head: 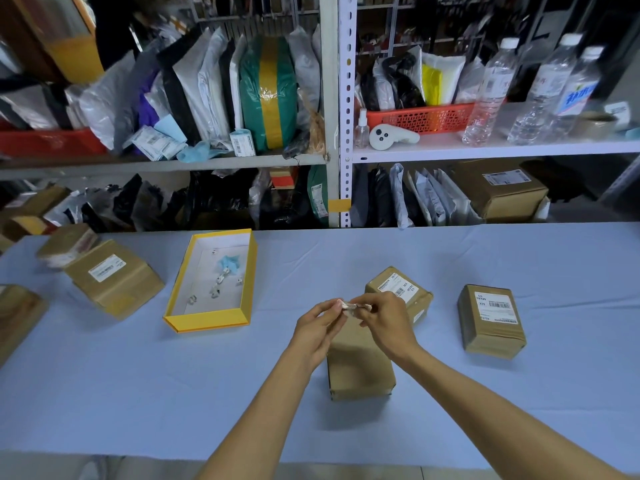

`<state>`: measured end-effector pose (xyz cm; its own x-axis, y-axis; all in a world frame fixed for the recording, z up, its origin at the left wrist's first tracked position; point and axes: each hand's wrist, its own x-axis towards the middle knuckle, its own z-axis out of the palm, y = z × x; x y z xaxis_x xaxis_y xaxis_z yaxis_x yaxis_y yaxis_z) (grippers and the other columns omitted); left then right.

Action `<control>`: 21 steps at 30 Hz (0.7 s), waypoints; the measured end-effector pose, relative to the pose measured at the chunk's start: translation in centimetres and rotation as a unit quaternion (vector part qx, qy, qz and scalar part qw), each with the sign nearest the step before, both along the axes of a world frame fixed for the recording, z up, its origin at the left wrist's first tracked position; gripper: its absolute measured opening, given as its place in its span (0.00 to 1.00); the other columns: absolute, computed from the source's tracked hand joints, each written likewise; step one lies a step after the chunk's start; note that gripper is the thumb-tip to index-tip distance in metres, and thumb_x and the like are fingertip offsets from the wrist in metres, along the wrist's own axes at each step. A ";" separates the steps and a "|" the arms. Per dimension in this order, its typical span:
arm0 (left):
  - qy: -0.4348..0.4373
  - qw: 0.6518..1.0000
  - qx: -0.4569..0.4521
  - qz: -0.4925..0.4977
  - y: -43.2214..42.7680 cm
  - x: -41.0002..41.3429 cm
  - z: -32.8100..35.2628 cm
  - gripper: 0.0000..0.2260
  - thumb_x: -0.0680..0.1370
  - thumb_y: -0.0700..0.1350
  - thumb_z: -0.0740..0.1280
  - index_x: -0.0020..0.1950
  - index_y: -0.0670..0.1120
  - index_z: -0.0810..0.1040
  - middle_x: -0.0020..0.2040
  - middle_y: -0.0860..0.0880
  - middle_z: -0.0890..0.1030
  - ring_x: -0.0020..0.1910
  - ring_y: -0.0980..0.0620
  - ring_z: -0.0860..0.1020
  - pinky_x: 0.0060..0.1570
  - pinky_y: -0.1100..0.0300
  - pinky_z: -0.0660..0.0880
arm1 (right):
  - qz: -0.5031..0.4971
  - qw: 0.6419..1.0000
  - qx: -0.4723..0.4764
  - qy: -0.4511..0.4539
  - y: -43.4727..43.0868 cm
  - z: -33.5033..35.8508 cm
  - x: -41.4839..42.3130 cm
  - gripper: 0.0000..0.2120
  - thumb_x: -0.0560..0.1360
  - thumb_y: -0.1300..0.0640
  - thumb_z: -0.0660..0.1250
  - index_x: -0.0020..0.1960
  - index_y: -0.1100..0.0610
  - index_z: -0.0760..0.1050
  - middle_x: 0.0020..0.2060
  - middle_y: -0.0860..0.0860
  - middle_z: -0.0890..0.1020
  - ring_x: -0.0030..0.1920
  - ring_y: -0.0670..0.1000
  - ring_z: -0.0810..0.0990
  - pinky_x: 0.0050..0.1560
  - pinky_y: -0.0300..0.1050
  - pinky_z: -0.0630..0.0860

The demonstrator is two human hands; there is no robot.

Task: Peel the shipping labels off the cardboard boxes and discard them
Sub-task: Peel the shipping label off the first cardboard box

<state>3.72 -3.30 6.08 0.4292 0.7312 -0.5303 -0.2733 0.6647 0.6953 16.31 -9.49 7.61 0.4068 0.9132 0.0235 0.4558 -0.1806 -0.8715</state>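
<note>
Over the bare cardboard box (360,362), the left hand (318,323) and right hand (384,317) both pinch the crumpled label (353,306). It looks light, limp and likely tacky, so it is best held by its printed, non-sticky side.

Left arm: bare left forearm (263,403) slants up from the bottom edge.
Left hand (317,329): raised, fingertips pinching a small crumpled white paper label (349,306).
Right arm: bare right forearm (485,400) enters from lower right.
Right hand (388,323): fingers curled, pinching the same label, close to its partner.
</note>
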 end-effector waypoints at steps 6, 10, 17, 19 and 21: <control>0.013 0.999 -0.011 0.043 -0.2 1.0 0.3 0.04 0.76 0.31 0.65 0.48 0.36 0.77 0.45 0.41 0.80 0.44 0.49 0.81 0.40 0.64 0.82 | 0.039 0.998 -0.040 0.003 0.2 0.5 0.6 0.07 0.73 0.60 0.71 0.48 0.52 0.86 0.24 0.37 0.78 0.34 0.38 0.75 0.38 0.30 0.67; 0.039 0.998 0.022 0.032 -0.2 1.4 0.6 0.05 0.75 0.31 0.67 0.49 0.38 0.78 0.47 0.40 0.82 0.45 0.49 0.82 0.38 0.67 0.80 | 0.055 0.994 -0.056 0.069 0.0 1.0 0.6 0.08 0.76 0.56 0.68 0.51 0.54 0.85 0.28 0.43 0.82 0.39 0.42 0.83 0.43 0.29 0.76; 0.152 0.982 0.108 -0.017 -0.5 1.4 0.9 0.05 0.72 0.35 0.72 0.45 0.43 0.82 0.43 0.46 0.84 0.44 0.50 0.82 0.42 0.66 0.76 | 0.070 0.985 -0.046 0.152 -0.6 1.2 1.2 0.13 0.74 0.68 0.65 0.51 0.57 0.84 0.41 0.50 0.86 0.48 0.48 0.85 0.57 0.47 0.80; 0.164 0.977 0.135 -0.031 -0.9 1.4 1.0 0.05 0.72 0.35 0.73 0.45 0.43 0.83 0.44 0.45 0.84 0.46 0.49 0.83 0.44 0.65 0.79 | 0.043 0.986 -0.033 0.154 -0.8 1.0 1.8 0.08 0.71 0.66 0.71 0.47 0.58 0.85 0.40 0.55 0.86 0.44 0.52 0.86 0.54 0.52 0.81; 0.181 0.967 0.174 -0.038 -1.4 1.7 1.1 0.04 0.71 0.37 0.75 0.44 0.43 0.83 0.44 0.45 0.85 0.46 0.48 0.84 0.47 0.61 0.80 | 0.011 0.987 -0.017 0.161 -0.9 1.2 2.3 0.04 0.68 0.65 0.75 0.43 0.61 0.85 0.37 0.58 0.86 0.39 0.55 0.86 0.49 0.51 0.83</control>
